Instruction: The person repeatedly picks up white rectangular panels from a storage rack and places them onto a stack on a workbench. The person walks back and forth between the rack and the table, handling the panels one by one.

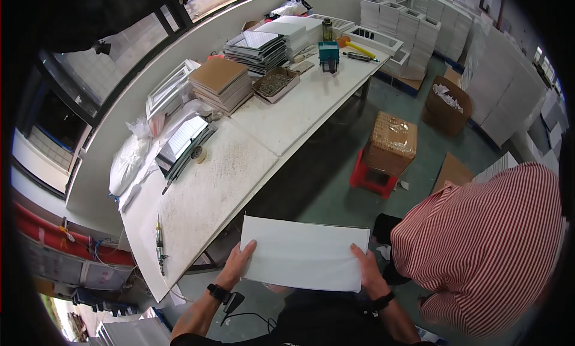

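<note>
A white rectangular panel (304, 254) is held level in front of my body, off the near side of the workbench. My left hand (237, 263) grips its left edge, thumb on top and fingers hidden underneath. At the opposite edge my right hand (368, 266) holds it the same way, thumb over the upper face. On the bench (209, 184), left of the panel, lies a slim electric screwdriver (159, 245). Farther back sit a stack of dark-edged glass or mirror panes (187, 140) and a small round tub (199, 154).
A person in a striped shirt (479, 244) bends close on my right. A taped carton (390, 143) rests on a red stool (372, 177). Along the bench are brown boards (220, 76), a box of small hardware (275, 85) and a teal device (329, 54). Another carton (446, 106) stands behind.
</note>
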A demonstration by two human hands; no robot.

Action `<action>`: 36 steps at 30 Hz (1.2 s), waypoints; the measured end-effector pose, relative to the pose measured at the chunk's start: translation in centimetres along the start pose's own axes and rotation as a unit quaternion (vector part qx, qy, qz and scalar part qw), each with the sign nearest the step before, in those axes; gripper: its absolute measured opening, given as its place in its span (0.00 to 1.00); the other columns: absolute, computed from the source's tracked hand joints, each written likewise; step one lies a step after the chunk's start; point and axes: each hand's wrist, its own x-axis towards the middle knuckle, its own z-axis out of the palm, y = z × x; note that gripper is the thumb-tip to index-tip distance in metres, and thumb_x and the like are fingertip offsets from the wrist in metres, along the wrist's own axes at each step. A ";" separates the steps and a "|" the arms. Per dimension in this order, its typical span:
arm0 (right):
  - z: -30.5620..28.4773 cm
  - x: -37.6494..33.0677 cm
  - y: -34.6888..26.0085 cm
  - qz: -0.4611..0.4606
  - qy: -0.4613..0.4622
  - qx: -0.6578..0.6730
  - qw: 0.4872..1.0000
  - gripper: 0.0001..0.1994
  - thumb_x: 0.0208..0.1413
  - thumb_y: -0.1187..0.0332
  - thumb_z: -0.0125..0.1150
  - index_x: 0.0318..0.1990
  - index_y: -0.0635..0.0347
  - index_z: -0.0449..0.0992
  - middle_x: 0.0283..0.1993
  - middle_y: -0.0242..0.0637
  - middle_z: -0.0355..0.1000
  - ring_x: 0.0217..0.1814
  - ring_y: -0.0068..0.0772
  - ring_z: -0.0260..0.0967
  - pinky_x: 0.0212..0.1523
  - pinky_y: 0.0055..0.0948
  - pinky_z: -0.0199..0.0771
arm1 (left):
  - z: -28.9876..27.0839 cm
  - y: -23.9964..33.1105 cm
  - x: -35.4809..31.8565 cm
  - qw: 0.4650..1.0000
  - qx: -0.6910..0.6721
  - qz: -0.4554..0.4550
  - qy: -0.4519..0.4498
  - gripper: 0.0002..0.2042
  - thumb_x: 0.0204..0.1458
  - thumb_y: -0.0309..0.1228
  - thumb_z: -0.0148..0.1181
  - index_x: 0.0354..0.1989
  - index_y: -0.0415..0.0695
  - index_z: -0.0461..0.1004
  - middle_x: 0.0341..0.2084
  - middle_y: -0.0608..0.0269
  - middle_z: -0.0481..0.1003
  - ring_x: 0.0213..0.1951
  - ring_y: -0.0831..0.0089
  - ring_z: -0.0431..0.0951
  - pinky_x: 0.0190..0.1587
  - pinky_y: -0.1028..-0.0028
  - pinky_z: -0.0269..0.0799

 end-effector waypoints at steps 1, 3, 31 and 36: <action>0.3 1.3 -0.8 -0.025 -0.010 0.042 0.999 0.25 0.65 0.56 0.60 0.60 0.67 0.70 0.54 0.40 0.75 0.54 0.34 0.74 0.55 0.36 0.76 | 0.2 4.7 1.2 0.998 0.054 0.043 0.001 0.35 0.64 0.53 0.53 0.64 0.31 0.63 0.54 0.52 0.74 0.54 0.65 0.74 0.59 0.67 0.68; 1.2 4.5 -2.6 -0.073 -0.020 0.130 0.989 0.27 0.66 0.53 0.58 0.63 0.64 0.67 0.58 0.39 0.73 0.58 0.37 0.72 0.59 0.40 0.74 | 0.1 15.6 3.6 0.980 0.181 0.075 -0.037 0.39 0.63 0.56 0.53 0.68 0.31 0.58 0.56 0.49 0.73 0.56 0.62 0.73 0.63 0.67 0.65; 39.5 54.1 -46.3 -0.241 -0.089 0.146 0.955 0.28 0.65 0.54 0.59 0.66 0.61 0.65 0.66 0.39 0.68 0.66 0.40 0.66 0.67 0.38 0.65 | -0.1 51.8 58.5 0.868 -0.351 0.350 0.016 0.27 0.64 0.41 0.58 0.61 0.31 0.61 0.54 0.52 0.71 0.54 0.68 0.72 0.59 0.68 0.68; 45.0 65.7 -50.6 -0.249 -0.090 0.119 0.957 0.26 0.63 0.57 0.62 0.63 0.63 0.67 0.62 0.39 0.70 0.65 0.37 0.67 0.67 0.36 0.65 | -5.6 56.0 70.6 0.881 -0.382 0.280 0.006 0.29 0.62 0.45 0.60 0.56 0.28 0.65 0.48 0.51 0.74 0.49 0.68 0.74 0.55 0.66 0.70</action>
